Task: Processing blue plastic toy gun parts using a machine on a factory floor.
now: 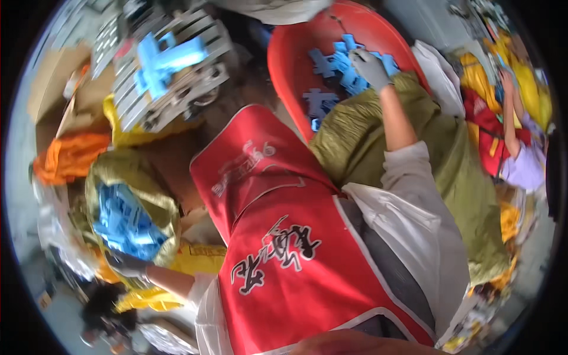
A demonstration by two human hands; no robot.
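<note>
My right hand (370, 68), in a grey glove, reaches up into a red plastic basin (290, 59) and closes on one of several blue plastic pieces (337, 65) piled there. My left hand (127, 263), also in a grey glove, is low on the left. It grips the lower rim of an olive-yellow sack (127, 177) that is open and full of blue plastic pieces (124, 222). A red apron (284, 236) with white markings covers my front between the two arms.
A grey metal rack (195, 89) carrying blue pieces (165, 59) stands at the upper left, next to cardboard boxes (53, 83) and orange cloth (71, 157). An olive sack (455, 177) lies under my right arm. Another person (515, 130) works at the far right.
</note>
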